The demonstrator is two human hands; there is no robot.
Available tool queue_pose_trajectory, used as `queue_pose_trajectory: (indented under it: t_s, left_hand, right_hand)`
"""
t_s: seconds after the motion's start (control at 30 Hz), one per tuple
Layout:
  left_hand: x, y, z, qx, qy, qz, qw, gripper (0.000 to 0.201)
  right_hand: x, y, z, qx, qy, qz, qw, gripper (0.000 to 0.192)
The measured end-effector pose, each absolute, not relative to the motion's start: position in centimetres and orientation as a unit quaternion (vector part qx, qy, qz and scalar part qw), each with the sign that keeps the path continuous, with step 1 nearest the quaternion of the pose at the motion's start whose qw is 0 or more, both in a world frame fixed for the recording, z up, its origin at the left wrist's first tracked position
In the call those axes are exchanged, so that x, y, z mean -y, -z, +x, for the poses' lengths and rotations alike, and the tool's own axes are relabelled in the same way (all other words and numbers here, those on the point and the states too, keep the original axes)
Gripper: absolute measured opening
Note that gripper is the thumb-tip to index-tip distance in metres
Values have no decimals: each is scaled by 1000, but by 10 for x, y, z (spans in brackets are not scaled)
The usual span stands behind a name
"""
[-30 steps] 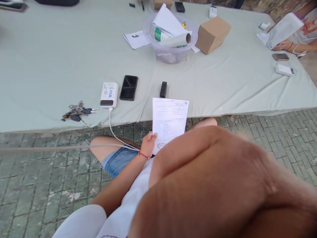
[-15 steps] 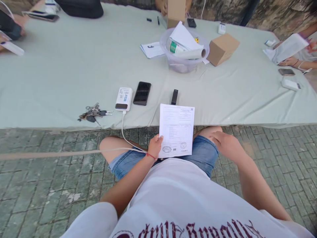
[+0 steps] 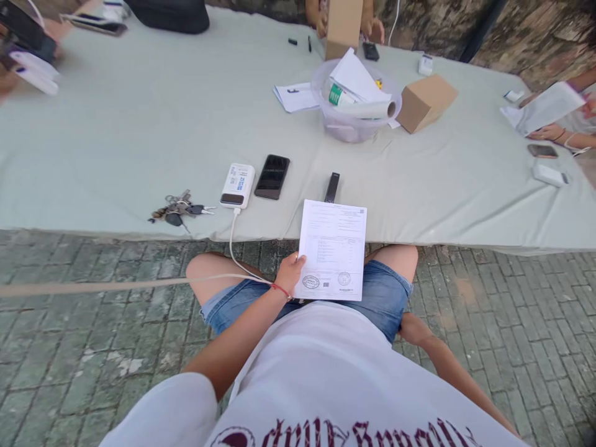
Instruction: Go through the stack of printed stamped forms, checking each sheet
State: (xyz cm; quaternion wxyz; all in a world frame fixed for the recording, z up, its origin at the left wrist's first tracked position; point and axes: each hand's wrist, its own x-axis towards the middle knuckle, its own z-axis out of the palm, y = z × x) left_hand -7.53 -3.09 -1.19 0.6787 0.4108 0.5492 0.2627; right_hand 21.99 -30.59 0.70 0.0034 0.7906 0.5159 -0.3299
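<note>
My left hand point(image 3: 291, 273) is closed on the left edge of a printed paper point(image 3: 333, 248) with stamps near its bottom, thumb on top. The sheet lies over my lap and its top reaches the table edge. Just beyond it a black stick-shaped item point(image 3: 332, 188) rests on the cloth, partly covered. Down beside my right thigh is my right hand point(image 3: 414, 329), its fingers hidden behind the leg and shorts. Left of the paper lie a dark phone point(image 3: 272, 177), a white power bank point(image 3: 237, 186) with a cable plugged in, and a bunch of keys point(image 3: 179, 209).
On the cloth-covered table point(image 3: 162, 124) stands a clear plastic basin point(image 3: 354, 127) with papers and a roll. A cardboard box point(image 3: 427, 103) sits right of it. Other people's hands show at the far side, left and right. The white cable point(image 3: 231, 239) runs to my left wrist.
My right hand has dropped from above my right knee to beside the thigh. The left hand still holds the paper. The view has shifted slightly.
</note>
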Motion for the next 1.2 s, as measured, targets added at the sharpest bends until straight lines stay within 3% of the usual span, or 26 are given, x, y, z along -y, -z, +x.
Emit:
queue_pose_trajectory:
  t_s: [0.13, 0.2, 0.33, 0.47, 0.6, 0.7, 0.8, 0.93, 1.07, 1.2]
  left_hand:
    - [26, 12, -74, -554, -262, 413, 674, 39]
    - [23, 12, -73, -548, -262, 403, 684, 41]
    - [19, 7, -69, -527, -257, 334, 738, 48]
    - [17, 0, -64, -513, -247, 284, 772, 52]
    - [17, -2, -56, -511, -230, 278, 780, 50]
    - [17, -2, -49, -514, -219, 279, 781, 44]
    - [17, -1, -42, -503, -225, 276, 788, 40]
    - [19, 1, -35, -484, -228, 270, 800, 37]
    - [19, 3, -31, -479, -230, 257, 807, 32]
    - [21, 4, -30, -478, -233, 242, 811, 26]
  right_hand:
    - [301, -17, 234, -507, 391, 759, 115, 28]
    - [293, -24, 242, -517, 408, 746, 96, 27]
    - [256, -44, 256, -487, 465, 730, -121, 21]
    - [188, -69, 257, -451, 381, 758, -278, 32]
    - [111, -85, 245, -455, 347, 725, -382, 35]
    - [61, -87, 233, -482, 328, 701, -410, 33]
    - [20, -84, 221, -531, 274, 699, -393, 35]
    - [-18, -75, 206, -641, 203, 682, -286, 56]
    - [-38, -65, 192, -696, 203, 662, -188, 79]
    - [-45, -58, 185, -709, 210, 662, -121, 84]
